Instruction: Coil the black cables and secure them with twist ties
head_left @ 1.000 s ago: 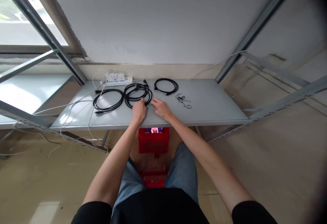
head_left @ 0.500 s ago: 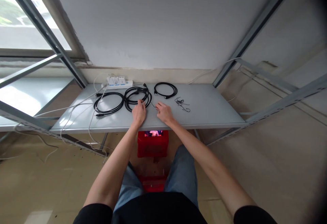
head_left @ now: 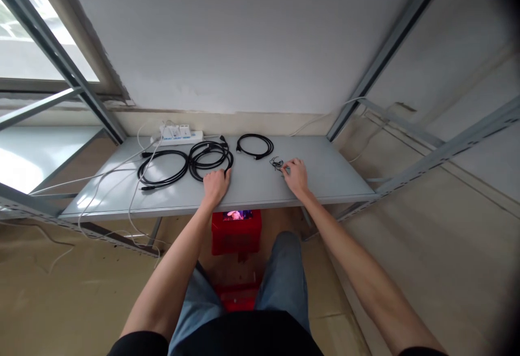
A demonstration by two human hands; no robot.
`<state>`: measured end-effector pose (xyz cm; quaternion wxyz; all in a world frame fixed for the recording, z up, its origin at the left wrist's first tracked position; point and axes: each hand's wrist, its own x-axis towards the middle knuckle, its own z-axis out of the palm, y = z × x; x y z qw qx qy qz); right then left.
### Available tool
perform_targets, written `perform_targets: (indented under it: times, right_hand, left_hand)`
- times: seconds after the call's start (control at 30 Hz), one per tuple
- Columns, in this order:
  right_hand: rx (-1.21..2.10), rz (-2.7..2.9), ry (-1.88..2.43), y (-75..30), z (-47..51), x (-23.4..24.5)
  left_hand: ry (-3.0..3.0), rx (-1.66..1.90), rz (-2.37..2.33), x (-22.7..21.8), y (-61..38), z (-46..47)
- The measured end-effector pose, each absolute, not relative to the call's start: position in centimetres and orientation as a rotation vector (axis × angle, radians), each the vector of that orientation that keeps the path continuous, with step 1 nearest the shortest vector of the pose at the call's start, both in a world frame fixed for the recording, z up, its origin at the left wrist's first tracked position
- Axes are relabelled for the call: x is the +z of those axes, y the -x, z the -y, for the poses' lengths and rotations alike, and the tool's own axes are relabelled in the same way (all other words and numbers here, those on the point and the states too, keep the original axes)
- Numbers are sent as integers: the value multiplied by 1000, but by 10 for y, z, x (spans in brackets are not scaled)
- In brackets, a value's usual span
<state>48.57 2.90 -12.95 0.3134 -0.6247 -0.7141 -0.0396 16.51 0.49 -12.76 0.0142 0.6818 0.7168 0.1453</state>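
Surface: a grey metal shelf is running along the foot of a pale wall, its left part catching glare. Three black cable coils are lying flat on it. The left coil and the middle coil are sitting just beside each other; the small coil is lying apart, to the right and nearer the wall. Farther right, a loose tangle of thin black ties is resting on bare metal.

Hands: the left hand is curling over the near right edge of the middle coil; whether it is gripping cannot be told. The right hand is holding thumb and fingers narrow at the right edge of the ties; whether one is pinched there cannot be told.

Room: a white power strip with plugs is standing at the back left, white cords trailing over the shelf's front edge. Grey uprights are framing both ends. A window is letting daylight in at upper left, above a second shelf. Below, a red box is showing a lit screen on top.
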Motion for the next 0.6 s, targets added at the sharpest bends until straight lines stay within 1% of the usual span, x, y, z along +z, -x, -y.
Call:
perform_targets:
  times: [0.17,0.27,0.33,0.43,0.5,0.53,0.6]
  right_hand:
    - [-115,1829,1615,-482,-17,-126]
    - [35,1827,1482,-455,-13,-120]
    - [278,1853,1387,-425,-12,-120]
    - [841,1716,1304,-369,-18,-120]
    - [1244,1433,1249,-331,-28,-116]
    - [1387,1252,1213,-315,-34,-111]
    - [1549,970,1104,-290,-45,-98]
  left_hand:
    - [-2130,418,-2236,-127,-166,-6]
    - [-2120,429,-2233,-126,-165,-7]
    - [-2116,492,-2235,-127,-164,-7]
    - [-2118,622,-2239,-128,-163,-5]
    - [-2167,711,-2192,-129,-163,-3]
    - [-2222,758,-2139,-129,-163,-2]
    - [-2364,843,-1991,-129,-163,0]
